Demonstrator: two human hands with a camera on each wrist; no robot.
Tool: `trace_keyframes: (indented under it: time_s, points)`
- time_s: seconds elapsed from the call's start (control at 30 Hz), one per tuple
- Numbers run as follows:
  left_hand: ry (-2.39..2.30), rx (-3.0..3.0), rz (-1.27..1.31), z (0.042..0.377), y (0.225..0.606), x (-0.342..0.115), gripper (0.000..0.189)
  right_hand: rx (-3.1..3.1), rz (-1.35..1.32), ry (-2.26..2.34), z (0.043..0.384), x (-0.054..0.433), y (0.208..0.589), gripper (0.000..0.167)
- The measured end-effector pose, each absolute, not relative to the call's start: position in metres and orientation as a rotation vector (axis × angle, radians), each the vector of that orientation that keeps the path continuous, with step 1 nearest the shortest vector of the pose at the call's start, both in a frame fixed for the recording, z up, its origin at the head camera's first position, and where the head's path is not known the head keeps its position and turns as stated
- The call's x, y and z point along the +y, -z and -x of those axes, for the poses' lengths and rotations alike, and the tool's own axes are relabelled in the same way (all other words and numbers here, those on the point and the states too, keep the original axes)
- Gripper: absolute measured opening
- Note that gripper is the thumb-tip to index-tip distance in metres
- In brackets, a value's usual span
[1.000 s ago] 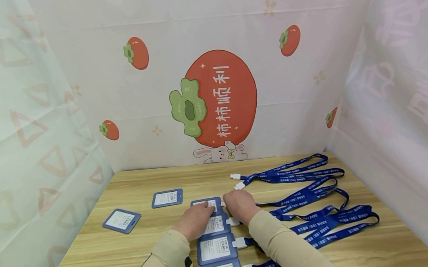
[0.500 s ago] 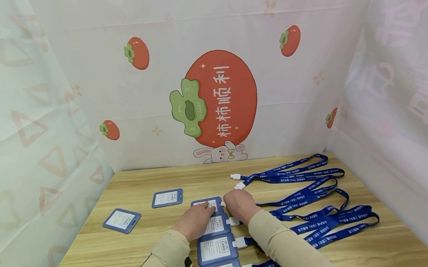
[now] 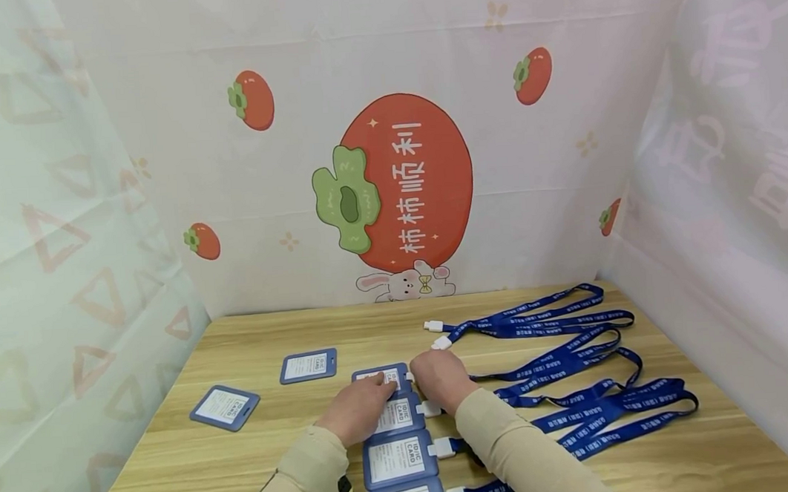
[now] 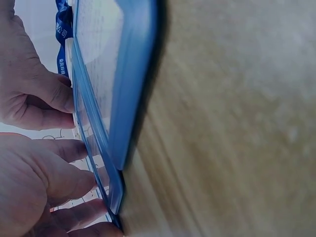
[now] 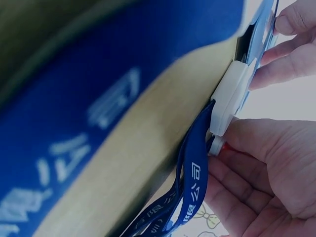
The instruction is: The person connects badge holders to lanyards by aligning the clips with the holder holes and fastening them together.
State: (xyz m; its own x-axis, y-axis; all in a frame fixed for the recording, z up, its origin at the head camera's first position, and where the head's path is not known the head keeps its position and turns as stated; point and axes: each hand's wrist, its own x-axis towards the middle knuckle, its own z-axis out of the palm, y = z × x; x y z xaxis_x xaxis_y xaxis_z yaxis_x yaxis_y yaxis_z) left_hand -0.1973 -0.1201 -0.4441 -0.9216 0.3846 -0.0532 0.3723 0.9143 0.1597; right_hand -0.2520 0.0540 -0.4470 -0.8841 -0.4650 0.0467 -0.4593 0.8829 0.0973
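My left hand holds the farthest blue badge holder of a column, its fingertips on the holder's face and edge. The fingers of my right hand pinch a small white clip at that holder's slotted end. A blue lanyard with white print runs from there to the right. The clip is mostly hidden under the right hand in the head view. Nearer to me lie more badge holders, each joined by a white clip to a blue lanyard.
Two loose badge holders, one at the back and one farther left, lie on the wooden table. A lanyard with two white clip ends lies at the back right. Printed cloth walls enclose the table.
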Motion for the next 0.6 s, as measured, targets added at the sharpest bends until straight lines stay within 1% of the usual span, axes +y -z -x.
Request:
trace_keyframes:
  time_s: [0.6]
  points:
    - [-0.16, 3.005, -0.635, 0.1975, 0.4431, -0.118, 0.038, -2.981, -0.69, 0.064, 0.2526, 0.0508, 0.4466, 0.011]
